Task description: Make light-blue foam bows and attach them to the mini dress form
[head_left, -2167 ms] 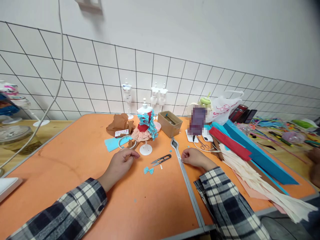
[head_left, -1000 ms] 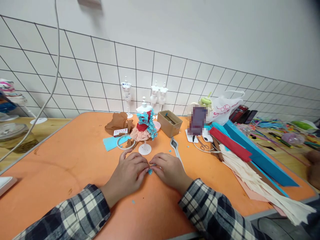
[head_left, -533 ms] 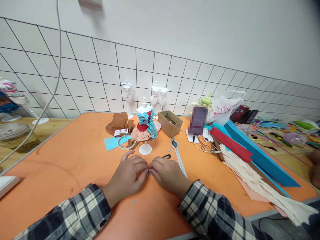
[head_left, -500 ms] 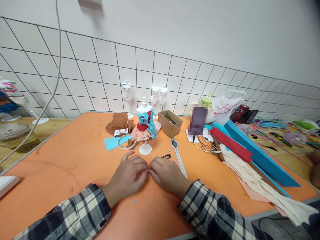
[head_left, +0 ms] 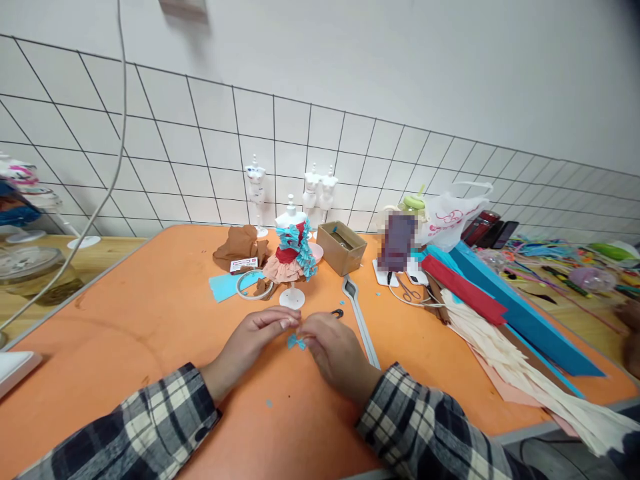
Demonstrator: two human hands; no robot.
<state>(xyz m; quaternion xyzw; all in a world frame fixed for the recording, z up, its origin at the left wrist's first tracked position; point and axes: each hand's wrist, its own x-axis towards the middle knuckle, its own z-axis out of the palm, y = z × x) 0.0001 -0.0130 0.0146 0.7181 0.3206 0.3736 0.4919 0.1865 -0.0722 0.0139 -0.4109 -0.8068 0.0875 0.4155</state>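
Observation:
Over the middle of the orange table [head_left: 165, 320], a small blue crepe-paper bow [head_left: 296, 342] shows just below my fingertips. My right hand [head_left: 337, 353] is closed, its thumb and forefinger pinching the bow at its right side. My left hand [head_left: 250, 343] has its fingers close together and its thumb pressed along them near the tips; whatever lies between them is too small to make out. Both hands' fingertips nearly meet. Just beyond stands a small white mannequin [head_left: 291, 217] in a ruffled blue, red and peach paper dress [head_left: 287, 257].
Behind stand bare mannequins [head_left: 257, 190] and a cardboard box [head_left: 343, 247]. Brown paper [head_left: 241, 248], blue paper [head_left: 225, 287] and a white ring [head_left: 245, 293] lie left. A grey zipper-like strip [head_left: 363, 327], scissors [head_left: 411, 293], a phone [head_left: 399, 243] and paper strips [head_left: 480, 333] lie right.
My left hand's raised forefinger has come down and its fingers have straightened. My right hand has turned slightly, and the blue bow has come into sight below the fingertips.

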